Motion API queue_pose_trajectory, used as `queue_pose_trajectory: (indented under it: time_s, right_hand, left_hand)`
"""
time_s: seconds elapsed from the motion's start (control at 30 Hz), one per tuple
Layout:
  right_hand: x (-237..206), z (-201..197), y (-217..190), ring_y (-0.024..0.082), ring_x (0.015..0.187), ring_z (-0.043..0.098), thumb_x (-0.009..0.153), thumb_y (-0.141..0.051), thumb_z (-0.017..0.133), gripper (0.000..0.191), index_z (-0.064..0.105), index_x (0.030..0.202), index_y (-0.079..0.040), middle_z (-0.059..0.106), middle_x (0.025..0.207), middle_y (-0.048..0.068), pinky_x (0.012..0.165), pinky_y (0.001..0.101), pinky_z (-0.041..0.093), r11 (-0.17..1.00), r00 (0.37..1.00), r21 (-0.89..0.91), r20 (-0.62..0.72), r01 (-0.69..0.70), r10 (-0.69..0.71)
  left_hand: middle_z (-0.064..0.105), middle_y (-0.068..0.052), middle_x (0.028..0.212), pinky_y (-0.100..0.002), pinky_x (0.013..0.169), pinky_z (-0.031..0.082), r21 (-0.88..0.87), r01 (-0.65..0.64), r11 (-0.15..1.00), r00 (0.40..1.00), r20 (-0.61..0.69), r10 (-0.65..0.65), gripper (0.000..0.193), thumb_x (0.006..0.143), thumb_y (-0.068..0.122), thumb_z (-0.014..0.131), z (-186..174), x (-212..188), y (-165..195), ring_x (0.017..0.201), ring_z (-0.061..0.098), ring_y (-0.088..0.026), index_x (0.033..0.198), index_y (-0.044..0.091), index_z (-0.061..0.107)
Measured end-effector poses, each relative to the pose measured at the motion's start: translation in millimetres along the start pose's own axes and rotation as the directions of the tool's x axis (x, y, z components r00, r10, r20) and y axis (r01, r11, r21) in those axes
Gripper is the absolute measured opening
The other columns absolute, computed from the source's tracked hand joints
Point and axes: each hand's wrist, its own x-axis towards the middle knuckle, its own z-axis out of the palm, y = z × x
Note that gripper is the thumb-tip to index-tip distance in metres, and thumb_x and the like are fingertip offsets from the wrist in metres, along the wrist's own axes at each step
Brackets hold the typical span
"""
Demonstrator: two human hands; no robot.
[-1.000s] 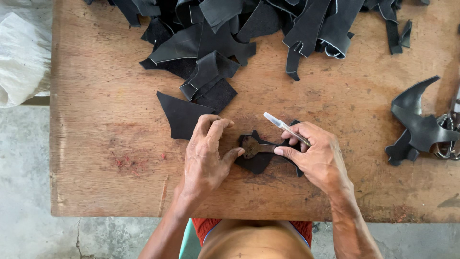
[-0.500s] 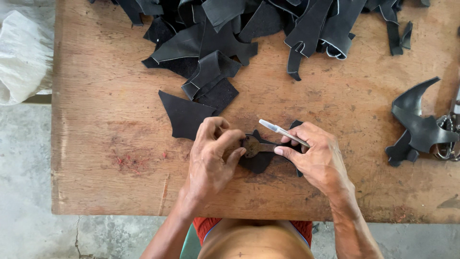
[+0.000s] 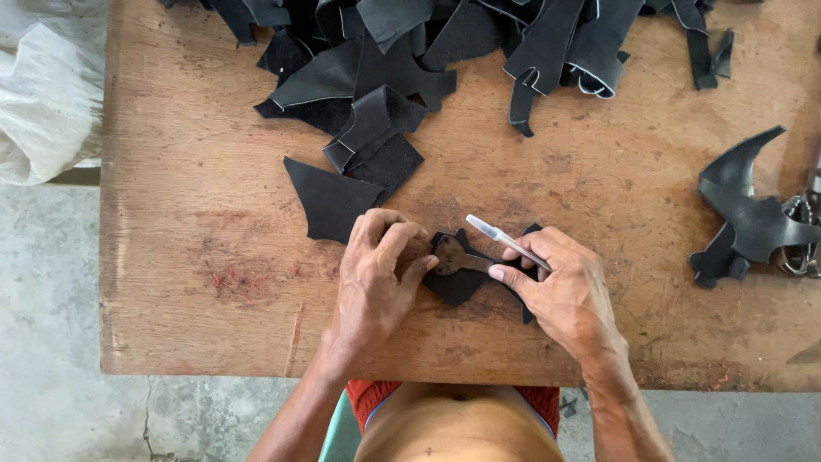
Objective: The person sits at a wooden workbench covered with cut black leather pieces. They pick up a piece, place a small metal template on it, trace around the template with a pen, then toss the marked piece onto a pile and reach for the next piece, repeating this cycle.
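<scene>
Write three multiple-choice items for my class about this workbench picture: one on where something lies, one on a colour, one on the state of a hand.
1. Where is the big heap of black pieces?
A. On the far side of the wooden table
B. On the floor
C. In the person's lap

2. What colour is the pen in the right hand?
A. Red
B. White
C. Green

3. What is the left hand doing?
A. Hanging off the table
B. Lifting the white bag
C. Pressing a brown template down on a small black piece

Answers:
1 A, the heap lies along the table's top edge, away from the person.
2 B, the slim pen shows white against the dark piece.
3 C, its fingers rest on the template, which lies on the black piece.
</scene>
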Motion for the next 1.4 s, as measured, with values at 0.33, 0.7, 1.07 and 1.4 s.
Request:
queue_pose_trajectory:
  time_s: [0.33, 0.7, 1.07, 1.4]
  right_hand:
    - [0, -1, 7, 0.014, 0.064, 0.06, 0.074, -0.022, 0.088, 0.027, 0.075, 0.091, -0.007, 0.066, 0.08, 0.003, 0.058, 0.0314, 0.049, 0.997, 0.997, -0.006, 0.004, 0.074, -0.074]
    - [5, -47, 76, 0.013, 0.094, 0.059, 0.115, -0.031, 0.052, 0.028, 0.071, 0.108, -0.011, 0.067, 0.104, 0.005, 0.083, 0.0275, 0.05, 0.482, 0.933, 0.834, -0.101, 0.268, -0.344]
    - [6, -11, 30, 0.013, 0.092, 0.073, 0.104, -0.017, 0.061, 0.013, 0.066, 0.106, -0.005, 0.073, 0.102, 0.008, 0.08, 0.027, 0.066, 0.74, 0.919, 0.559, -0.117, 0.374, -0.376]
    - [8, 16, -6, 0.011, 0.088, 0.072, 0.098, -0.007, 0.068, 0.013, 0.07, 0.109, -0.001, 0.077, 0.1, 0.008, 0.074, 0.0248, 0.059, 0.869, 0.923, 0.322, -0.044, 0.375, -0.382]
  left_hand:
    - [0.063, -0.008, 0.111, -0.039, 0.091, 0.054, 0.212, -0.231, 0.95, 0.968, 0.149, 0.202, 0.032, 0.087, -0.006, 0.072, 17, -12, -4, 0.107, 0.06, -0.025, 0.108, 0.016, 0.079]
    - [0.055, -0.024, 0.127, -0.043, 0.108, 0.046, 0.346, -0.36, 0.866, 0.883, 0.425, 0.198, 0.06, 0.07, -0.002, 0.066, 35, -32, 30, 0.122, 0.053, -0.036, 0.129, -0.013, 0.058]
    - [0.042, -0.038, 0.139, -0.046, 0.114, 0.036, 0.654, -0.354, 0.668, 0.871, 0.49, -0.019, 0.069, 0.08, -0.003, 0.056, 65, -53, 62, 0.132, 0.043, -0.049, 0.142, -0.023, 0.034]
    - [0.041, -0.039, 0.14, -0.052, 0.112, 0.036, 0.718, -0.32, 0.618, 0.888, 0.454, -0.069, 0.061, 0.087, 0.02, 0.051, 85, -58, 66, 0.134, 0.04, -0.058, 0.131, -0.022, 0.052]
